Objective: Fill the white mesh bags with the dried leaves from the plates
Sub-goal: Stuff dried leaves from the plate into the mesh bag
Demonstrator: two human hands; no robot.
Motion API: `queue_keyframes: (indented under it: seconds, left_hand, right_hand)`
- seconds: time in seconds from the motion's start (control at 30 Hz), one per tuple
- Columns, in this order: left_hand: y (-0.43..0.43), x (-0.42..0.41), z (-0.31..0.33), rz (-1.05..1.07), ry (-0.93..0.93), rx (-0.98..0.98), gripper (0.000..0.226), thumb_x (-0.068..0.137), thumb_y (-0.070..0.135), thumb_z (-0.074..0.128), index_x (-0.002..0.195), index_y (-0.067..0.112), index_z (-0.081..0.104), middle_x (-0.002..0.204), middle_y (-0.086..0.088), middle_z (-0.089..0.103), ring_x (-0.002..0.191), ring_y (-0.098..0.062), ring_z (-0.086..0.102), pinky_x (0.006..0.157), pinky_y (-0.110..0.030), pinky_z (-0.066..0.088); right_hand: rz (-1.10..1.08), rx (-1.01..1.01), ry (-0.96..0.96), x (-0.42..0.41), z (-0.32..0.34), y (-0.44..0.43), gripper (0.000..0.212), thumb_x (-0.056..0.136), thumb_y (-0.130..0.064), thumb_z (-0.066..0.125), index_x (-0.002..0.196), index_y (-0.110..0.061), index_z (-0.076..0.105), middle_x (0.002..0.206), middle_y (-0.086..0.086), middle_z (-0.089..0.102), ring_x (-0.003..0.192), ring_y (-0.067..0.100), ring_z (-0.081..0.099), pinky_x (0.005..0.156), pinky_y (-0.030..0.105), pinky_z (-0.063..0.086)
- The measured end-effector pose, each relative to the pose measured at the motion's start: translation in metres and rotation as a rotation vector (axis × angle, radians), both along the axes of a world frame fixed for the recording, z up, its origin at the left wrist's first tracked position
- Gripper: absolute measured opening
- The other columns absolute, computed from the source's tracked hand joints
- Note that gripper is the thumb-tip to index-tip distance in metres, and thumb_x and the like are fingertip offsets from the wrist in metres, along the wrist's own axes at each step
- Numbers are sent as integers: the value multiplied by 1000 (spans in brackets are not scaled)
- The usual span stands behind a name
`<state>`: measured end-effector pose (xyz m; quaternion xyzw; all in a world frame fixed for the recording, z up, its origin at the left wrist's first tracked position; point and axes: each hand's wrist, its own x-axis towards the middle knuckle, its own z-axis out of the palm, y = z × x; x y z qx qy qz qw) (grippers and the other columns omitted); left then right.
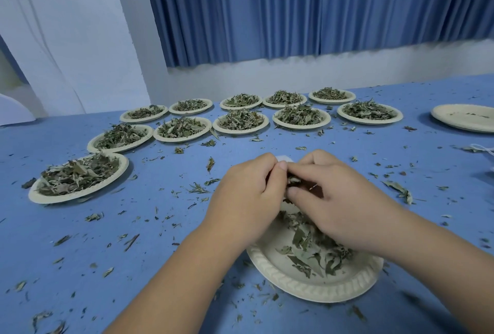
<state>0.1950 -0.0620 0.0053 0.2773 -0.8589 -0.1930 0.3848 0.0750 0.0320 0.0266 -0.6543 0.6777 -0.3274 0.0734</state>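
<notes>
The near plate (307,287) lies under both wrists, a thin litter of dried leaves (310,256) left on it. Over its far rim the left hand (248,194) has its fingers curled round a white mesh bag (284,158), of which only a corner shows behind the knuckles; the right hand (339,200) meets it, fingertips pinching a tuft of the leaves between the two hands. Crumbs of leaf lie all over the blue table (34,226). Beyond, eleven heaped plates (240,131) curve from the left edge to the far right, and a stack of nearly bare plates (454,122) sits apart at the right, before a blue curtain (294,7)
</notes>
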Motion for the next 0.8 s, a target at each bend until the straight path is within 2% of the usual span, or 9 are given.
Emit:
queue_keyframes:
  seconds: [0.07, 0.2, 0.27, 0.4, 0.47, 0.53, 0.67, 0.73, 0.8]
  left_hand:
    - [1, 1, 0, 2, -3, -6, 37, 88, 46, 35, 58, 25, 32, 58, 16, 49, 52, -12, 39, 47, -30, 27]
    - [2, 0, 0, -2, 19, 7, 37, 89, 45, 37, 57, 26, 32, 55, 16, 47, 51, -10, 39, 46, -26, 26]
    - [1, 0, 1, -14, 50, 32, 39, 93, 40, 41, 57, 26, 33, 54, 16, 47, 51, -8, 39, 47, -25, 28]
    - [3, 0, 2, -33, 63, 41, 45, 98, 30, 47, 55, 28, 33, 52, 17, 48, 51, -5, 40, 48, -20, 29]
    - [5, 0, 3, -48, 68, 39, 42, 94, 35, 44, 55, 27, 32, 52, 16, 46, 50, -6, 39, 47, -21, 28]
    - [6, -1, 3, -62, 66, 49, 38, 90, 40, 40, 56, 24, 34, 52, 13, 45, 51, -7, 39, 48, -24, 28]
    - [7, -2, 3, -99, 75, 75, 36, 88, 40, 41, 60, 16, 42, 55, 9, 45, 52, -9, 39, 49, -26, 30]
    - [8, -2, 3, -109, 73, 81, 36, 88, 39, 41, 60, 17, 41, 54, 9, 45, 51, -8, 39, 49, -25, 30]
    - [7, 0, 3, -101, 85, 96, 38, 92, 37, 43, 58, 19, 40, 52, 11, 44, 51, -8, 38, 49, -24, 28]
  right_hand:
    - [24, 54, -75, -4, 2, 1, 15, 92, -20, 53, 104, -18, 63, 92, -7, 45, 77, -2, 46, 70, 9, 37]
    - [21, 36, -199, -7, 1, -2, 19, 89, -17, 55, 105, -19, 66, 91, -3, 50, 74, 6, 51, 64, 14, 39]
    - [-5, -60, -250, -7, -1, -4, 22, 89, -14, 61, 102, -29, 70, 87, -4, 57, 72, 4, 55, 66, 12, 41]
    - [-99, -186, -425, -5, -7, -10, 22, 83, -3, 67, 84, -25, 68, 65, -2, 66, 55, 8, 63, 55, 14, 48]
    - [-163, -254, -377, -5, -10, -12, 22, 80, -4, 69, 75, -25, 64, 62, 0, 65, 52, 10, 60, 53, 16, 47]
    - [-190, -313, -223, -5, -11, -11, 20, 78, -8, 72, 72, -25, 64, 62, -4, 63, 57, 8, 57, 54, 17, 45]
    - [-206, -363, 88, -4, -10, -9, 17, 74, -8, 71, 71, -24, 67, 71, -11, 55, 64, 6, 50, 58, 31, 43]
    - [-195, -336, 99, -4, -9, -10, 16, 74, -7, 70, 70, -23, 68, 69, -9, 55, 63, 8, 49, 57, 29, 42]
    - [-133, -288, -15, -5, -6, -9, 18, 75, -8, 71, 73, -25, 72, 68, -9, 59, 67, 9, 54, 57, 19, 42]
